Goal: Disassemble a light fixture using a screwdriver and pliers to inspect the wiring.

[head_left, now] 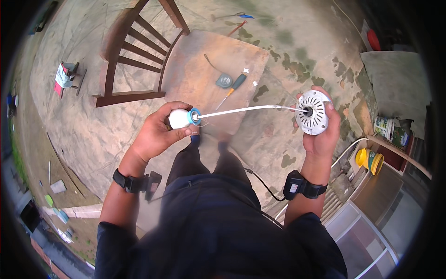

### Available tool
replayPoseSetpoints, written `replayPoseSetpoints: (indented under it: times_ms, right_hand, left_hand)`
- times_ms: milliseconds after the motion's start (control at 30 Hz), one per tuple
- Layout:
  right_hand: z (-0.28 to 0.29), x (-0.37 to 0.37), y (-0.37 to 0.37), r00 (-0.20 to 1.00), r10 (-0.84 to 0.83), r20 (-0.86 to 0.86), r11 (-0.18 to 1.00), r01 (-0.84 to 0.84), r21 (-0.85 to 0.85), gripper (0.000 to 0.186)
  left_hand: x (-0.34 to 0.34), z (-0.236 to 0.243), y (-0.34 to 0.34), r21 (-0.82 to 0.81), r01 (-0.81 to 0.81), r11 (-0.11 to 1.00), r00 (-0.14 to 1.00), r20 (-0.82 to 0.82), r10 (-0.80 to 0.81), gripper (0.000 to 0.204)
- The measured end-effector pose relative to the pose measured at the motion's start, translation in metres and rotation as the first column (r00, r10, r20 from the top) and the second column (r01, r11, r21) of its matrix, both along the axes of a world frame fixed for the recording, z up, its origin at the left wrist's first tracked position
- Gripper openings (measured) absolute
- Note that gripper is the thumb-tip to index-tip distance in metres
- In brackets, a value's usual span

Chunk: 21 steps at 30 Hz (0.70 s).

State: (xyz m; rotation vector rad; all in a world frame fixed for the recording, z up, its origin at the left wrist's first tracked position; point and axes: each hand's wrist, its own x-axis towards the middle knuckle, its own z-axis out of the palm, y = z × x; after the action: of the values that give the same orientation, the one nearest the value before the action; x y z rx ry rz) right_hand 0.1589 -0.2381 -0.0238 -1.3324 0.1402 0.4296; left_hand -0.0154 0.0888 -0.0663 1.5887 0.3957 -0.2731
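Observation:
My left hand (158, 132) is closed round a small white rounded piece (179, 119) with a blue collar (195, 115) at its right end. A white cord (246, 110) runs from that collar across to a round white slotted housing (312, 116), which looks like a vented cover. My right hand (321, 135) grips this housing from behind and below, its thumb at the right rim. Slots fan out around the dark centre where the cord enters. Both pieces are held apart in the air, in front of a wooden chair's seat (204, 60).
On the seat lie a tape measure (224, 81) with a strip drawn out, a screwdriver (238, 83) and small white scraps. The slatted chair back (111, 60) rises at left. A yellow bucket (375, 163) and containers (384, 126) stand at right. A hammer (237, 29) lies beyond the seat.

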Motion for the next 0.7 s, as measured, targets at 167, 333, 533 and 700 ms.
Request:
replayPoseSetpoints:
  times_ms: [167,333,533,700]
  right_hand:
    - [-0.001,0.000,0.000,1.000,-0.011,-0.011,1.000,0.011,0.008,0.056]
    - [-0.004,0.000,0.000,1.000,0.007,-0.029,0.999,-0.006,0.038,0.057]
    - [-0.008,-0.001,0.000,0.996,0.003,-0.086,0.998,0.002,0.061,0.058]
    - [-0.011,-0.002,-0.002,0.995,0.003,-0.096,0.997,0.004,0.074,0.058]
  left_hand:
    - [0.002,-0.004,0.003,0.001,0.002,1.000,1.000,0.014,-0.002,0.052]
    - [0.003,-0.006,0.002,-0.021,-0.012,1.000,1.000,0.022,0.012,0.051]
    - [0.005,-0.009,0.002,0.002,-0.004,1.000,0.999,0.034,0.004,0.049]
    - [0.005,-0.010,0.003,-0.057,-0.013,0.998,1.000,-0.026,0.012,0.052]
